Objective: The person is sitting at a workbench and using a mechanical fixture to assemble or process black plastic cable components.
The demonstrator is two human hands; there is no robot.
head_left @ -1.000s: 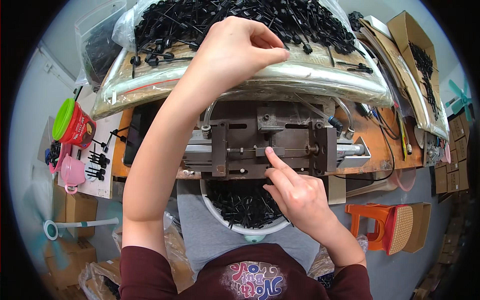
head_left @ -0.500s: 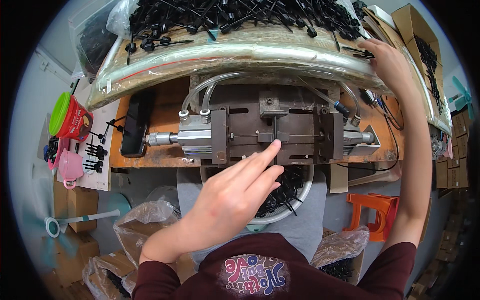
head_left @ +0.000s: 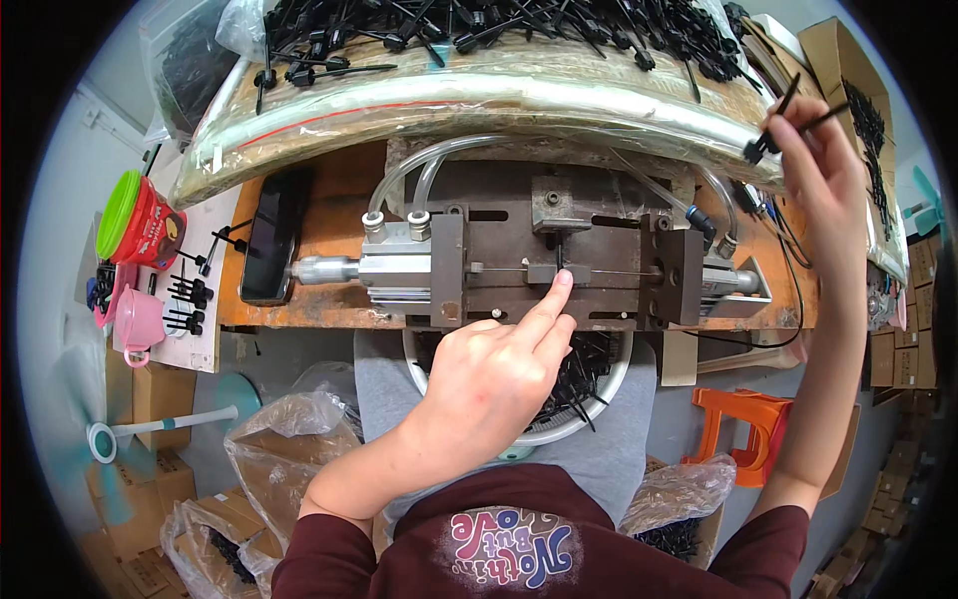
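My left hand (head_left: 489, 379) lies palm down in front of a metal clamping fixture (head_left: 499, 295). Its index finger is stretched out, the tip on a narrow black part (head_left: 560, 246) at the fixture's small centre block; the other fingers are partly bent. The thumb is hidden. Out at the far right, my right hand (head_left: 828, 165) is raised and pinches black cable ties (head_left: 760, 148) with chunky heads, their thin tails sticking out past the fingers. How many it holds is hard to tell. Behind the fixture, a heap of similar ties (head_left: 489, 25) covers a plastic-wrapped board (head_left: 399, 105).
Air cylinders (head_left: 394, 270) with clear hoses flank the fixture. A phone (head_left: 271, 235) lies left of it, beside a red tub (head_left: 155, 235) and pink cup (head_left: 138, 319). A white basin (head_left: 599, 404) of ties sits at my lap. An orange stool (head_left: 738, 429) stands right.
My right hand has come up and right, away from the board's edge, with ties in its fingers. The left index fingertip has shifted slightly up and right; the picture has shifted too.
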